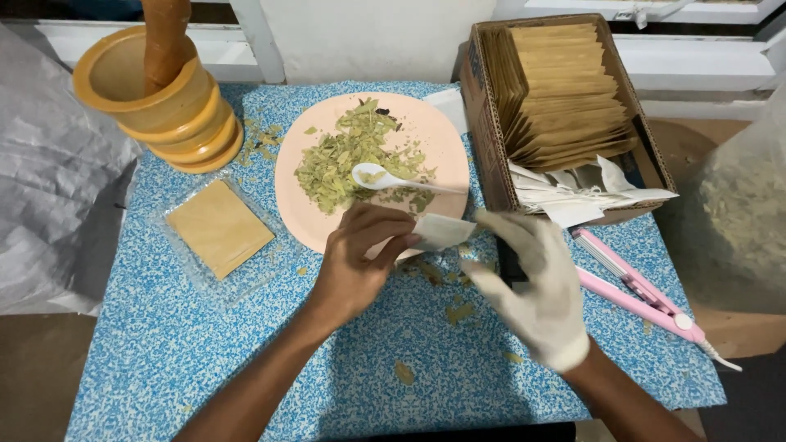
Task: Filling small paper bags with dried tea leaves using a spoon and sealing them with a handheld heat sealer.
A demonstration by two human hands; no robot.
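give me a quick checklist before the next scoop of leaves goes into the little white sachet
1. Small white paper sachet pinched by both hands: ok.
2. Sachet mouth open: cannot tell.
3. White plastic spoon within reach, lying on the round pink plate: ok.
4. Spoon loaded with crushed green dried leaves: ok.
5. Bare left hand and white-gloved right hand free for the spoon: not ok.
6. Pink sealing iron close by: ok.

From my seat, the plate (311,221) sits at centre with leaves (348,155) and spoon (385,178) on it, mortar (155,94) at ten o'clock, box (491,139) at two, pouch (219,227) at nine.
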